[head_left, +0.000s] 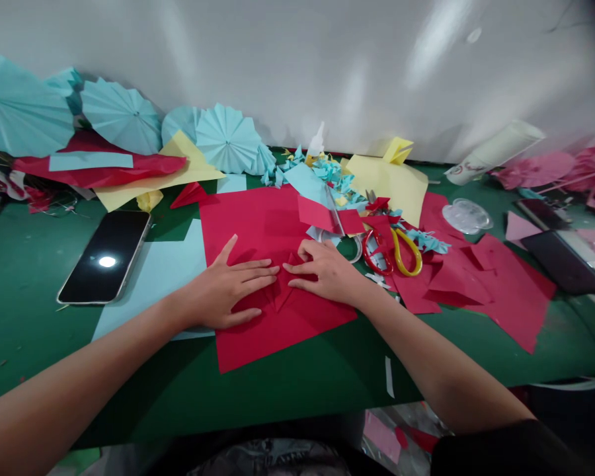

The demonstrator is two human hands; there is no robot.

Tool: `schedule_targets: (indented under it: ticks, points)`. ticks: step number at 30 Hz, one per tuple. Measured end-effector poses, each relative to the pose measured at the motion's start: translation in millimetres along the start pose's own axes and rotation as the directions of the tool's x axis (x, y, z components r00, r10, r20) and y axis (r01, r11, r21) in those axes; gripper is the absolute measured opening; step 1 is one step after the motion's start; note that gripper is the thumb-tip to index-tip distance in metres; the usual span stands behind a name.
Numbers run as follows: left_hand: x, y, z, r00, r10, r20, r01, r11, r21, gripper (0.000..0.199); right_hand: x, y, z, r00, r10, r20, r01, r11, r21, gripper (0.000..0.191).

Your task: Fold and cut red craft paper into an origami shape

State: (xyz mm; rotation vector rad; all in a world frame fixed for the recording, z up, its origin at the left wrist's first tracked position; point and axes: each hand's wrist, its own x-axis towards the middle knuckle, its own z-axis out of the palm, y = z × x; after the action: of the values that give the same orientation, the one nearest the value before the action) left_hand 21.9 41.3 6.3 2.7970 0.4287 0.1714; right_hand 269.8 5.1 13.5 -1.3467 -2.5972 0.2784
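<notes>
A large sheet of red paper (242,350) lies in front of me on the green table. On it is a small folded piece of red paper (277,299), with a pointed lower end and its upper part partly hidden by my fingers. My left hand (233,287) lies flat with fingers spread, its fingertips at the left edge of the folded piece. From the other side my right hand (330,270) rests on it, two digits stretched out and apart, the others bent. Neither hand grips anything that I can make out.
A phone (106,254) and a light blue sheet (178,254) lie left. Pleated blue paper rosettes (228,139) line the wall. Yellow-and-red-handled scissors (407,253), a glue bottle (316,144), paper scraps (334,175) and red sheets (506,284) are to the right and back.
</notes>
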Motion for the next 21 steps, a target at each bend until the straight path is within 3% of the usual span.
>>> schedule_targets:
  ticks: [8,21]
  points:
    - [1.6,3.8,4.0,0.998,-0.017,-0.062,0.022,0.997,0.079,0.046,0.1,-13.1,0.7,0.967,-0.253,0.032,0.253,0.967,0.002,0.026]
    - [-0.2,1.3,-2.3,1.0,0.001,0.018,-0.002,0.996,0.084,0.032,1.0,-13.5,8.7,0.975,-0.222,0.001,0.216,0.949,-0.231,0.043]
